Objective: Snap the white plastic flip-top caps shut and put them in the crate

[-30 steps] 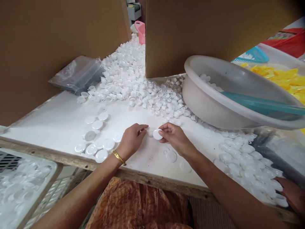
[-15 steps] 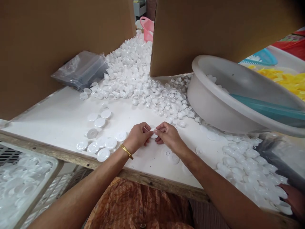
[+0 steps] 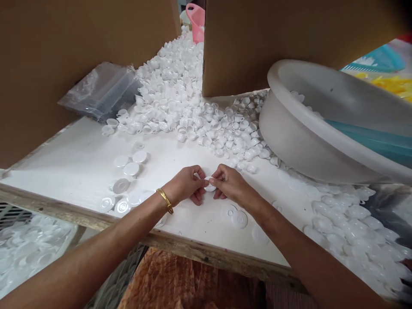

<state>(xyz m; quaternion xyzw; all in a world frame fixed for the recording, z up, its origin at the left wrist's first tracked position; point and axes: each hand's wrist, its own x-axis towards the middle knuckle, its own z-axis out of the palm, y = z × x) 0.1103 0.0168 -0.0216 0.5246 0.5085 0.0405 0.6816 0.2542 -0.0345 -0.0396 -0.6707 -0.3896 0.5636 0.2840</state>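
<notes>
My left hand (image 3: 186, 185) and my right hand (image 3: 230, 183) meet over the white table (image 3: 80, 163), fingers pinched together on one small white plastic saucer (image 3: 210, 185) held between them. A gold bangle circles my left wrist. Several white saucers (image 3: 130, 169) lie flat on the table to the left of my hands, and a few more saucers (image 3: 238, 219) lie just under my right wrist. A big heap of tiny white cups (image 3: 189, 111) spreads across the table beyond my hands.
A large grey basin (image 3: 309, 133) tilts at the right with a teal tray inside. Cardboard walls (image 3: 64, 51) stand behind. A clear plastic bag stack (image 3: 99, 92) lies back left. White saucers pile (image 3: 347, 223) at right. A crate of white pieces (image 3: 28, 249) sits lower left.
My hands have come together on the saucer, which my right hand held alone a second ago. The view has shifted slightly, and my left forearm now covers some saucers at the table edge.
</notes>
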